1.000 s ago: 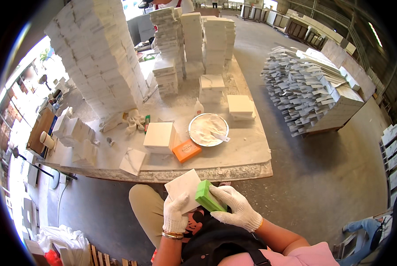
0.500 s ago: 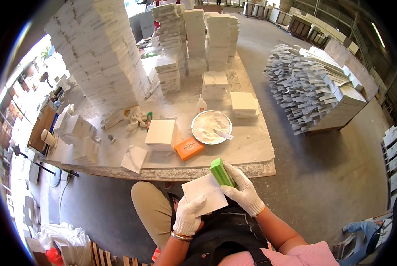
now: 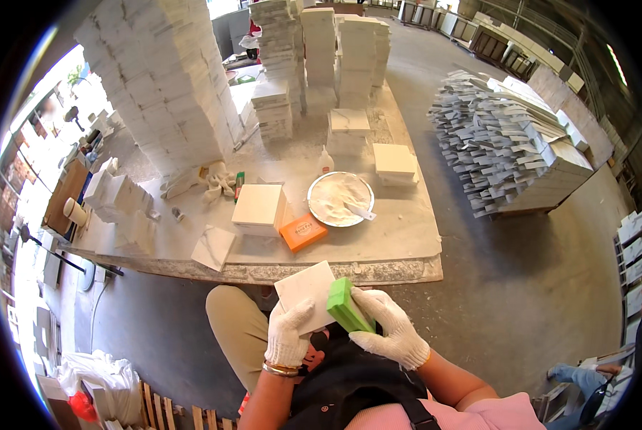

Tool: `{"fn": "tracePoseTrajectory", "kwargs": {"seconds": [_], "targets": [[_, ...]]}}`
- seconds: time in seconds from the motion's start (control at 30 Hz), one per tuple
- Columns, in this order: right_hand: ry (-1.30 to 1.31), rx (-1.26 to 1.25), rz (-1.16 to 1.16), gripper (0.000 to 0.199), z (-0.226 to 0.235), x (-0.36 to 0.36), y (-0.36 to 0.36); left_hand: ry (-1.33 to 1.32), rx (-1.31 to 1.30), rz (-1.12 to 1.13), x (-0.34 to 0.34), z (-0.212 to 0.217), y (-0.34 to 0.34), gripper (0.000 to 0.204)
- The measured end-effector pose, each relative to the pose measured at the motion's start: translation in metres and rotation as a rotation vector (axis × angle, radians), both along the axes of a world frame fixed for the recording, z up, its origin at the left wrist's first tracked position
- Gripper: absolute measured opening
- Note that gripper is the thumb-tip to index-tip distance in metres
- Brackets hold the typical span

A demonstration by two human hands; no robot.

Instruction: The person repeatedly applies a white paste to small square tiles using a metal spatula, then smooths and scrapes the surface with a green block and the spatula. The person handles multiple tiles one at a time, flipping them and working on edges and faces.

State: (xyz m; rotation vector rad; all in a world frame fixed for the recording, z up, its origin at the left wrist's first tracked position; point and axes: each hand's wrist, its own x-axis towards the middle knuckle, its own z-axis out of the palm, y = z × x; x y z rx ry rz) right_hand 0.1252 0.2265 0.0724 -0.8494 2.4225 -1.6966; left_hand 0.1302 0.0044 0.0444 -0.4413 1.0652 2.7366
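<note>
A square white stone tile (image 3: 308, 288) is gripped at its near left edge by my gloved left hand (image 3: 290, 331), tilted above my lap. My gloved right hand (image 3: 391, 328) is wrapped round a green block-shaped hand pad (image 3: 346, 304), which lies against the tile's right edge. The contact face of the pad is hidden. Beyond my hands, the worktable (image 3: 335, 262) holds an orange box (image 3: 303, 232), a white block-like stack of tiles (image 3: 258, 208), and a round bowl of pale powder or paste (image 3: 339, 197) with a scraper (image 3: 361, 212) in it.
A single veined tile (image 3: 213, 247) lies near the table's front edge. Tall tile stacks (image 3: 160, 86) rise at the back left. A small bottle (image 3: 326, 162) stands behind the bowl. To the right, a pallet of stacked stone strips (image 3: 500, 143) stands on the floor. A person's leg (image 3: 582, 378) shows at lower right.
Both hands have shifted left, the tile with them. The green pad has moved left and down along the tile's right edge, and its tilt has changed.
</note>
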Motion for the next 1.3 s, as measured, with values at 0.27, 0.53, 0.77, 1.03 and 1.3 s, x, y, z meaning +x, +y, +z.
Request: {"fn": "tracePoseTrajectory", "kwargs": {"seconds": [0.27, 0.53, 0.77, 1.03, 1.3], "targets": [[-0.146, -0.165, -0.147, 0.071, -0.011, -0.01, 0.002, 0.079, -0.041, -0.021, 0.006, 0.005, 0.019, 0.055], [-0.215, -0.227, -0.286, 0.074, -0.013, -0.025, -0.001, -0.007, -0.118, -0.071, 0.01, -0.002, 0.028, 0.057], [-0.141, -0.172, -0.161, 0.073, -0.018, -0.006, 0.002, 0.002, -0.018, -0.045, 0.004, 0.007, 0.016, 0.049], [-0.134, -0.094, -0.069, 0.078, -0.013, 0.006, 0.004, -0.025, -0.015, -0.025, -0.002, -0.002, 0.009, 0.055], [-0.295, -0.306, -0.457, 0.071, -0.007, -0.047, 0.026, 0.007, 0.018, -0.045, -0.001, 0.004, 0.027, 0.052]]}}
